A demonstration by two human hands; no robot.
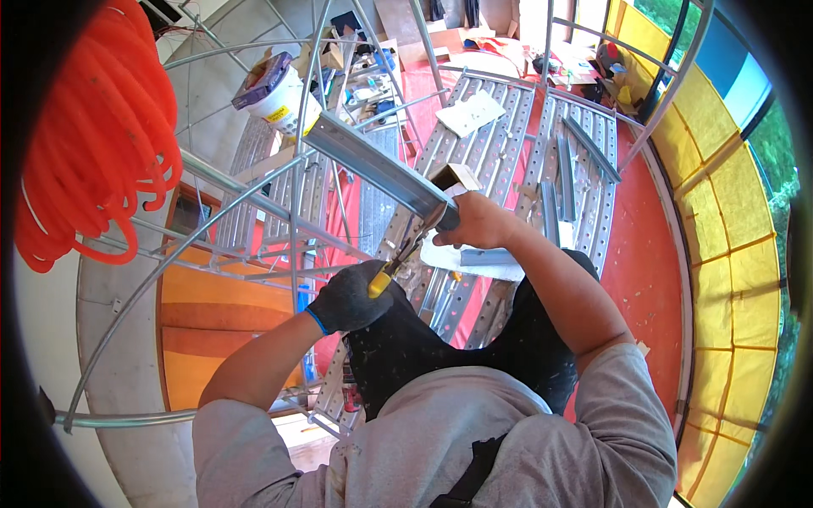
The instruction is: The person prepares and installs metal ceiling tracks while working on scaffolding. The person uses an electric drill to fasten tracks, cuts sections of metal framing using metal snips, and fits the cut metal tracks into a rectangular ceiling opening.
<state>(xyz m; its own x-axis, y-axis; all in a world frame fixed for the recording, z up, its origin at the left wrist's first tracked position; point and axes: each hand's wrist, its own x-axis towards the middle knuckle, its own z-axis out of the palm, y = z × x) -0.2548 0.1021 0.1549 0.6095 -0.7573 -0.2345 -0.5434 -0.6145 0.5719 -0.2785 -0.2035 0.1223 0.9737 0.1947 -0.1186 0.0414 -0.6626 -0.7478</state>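
My left hand (350,296), in a dark glove with a blue cuff, is closed round the yellow handles of a pair of tin snips (410,248). The snips' jaws meet the near end of a grey metal channel (368,162); whether they bite into it I cannot tell. That near end is gripped by my bare right hand (483,222), fingers wrapped over the edge. From there the channel slants up and to the left, its far end close to the scaffold tubes. An open cardboard box (457,176) sits just beyond my right hand.
Perforated metal scaffold planks (474,152) lie below, carrying several short channel pieces (566,178) and a white sheet (471,113). Scaffold tubes (296,195) cross on the left, near a white bucket (288,100). An orange hose coil (102,127) hangs at upper left; yellow sheeting (711,279) covers the right side.
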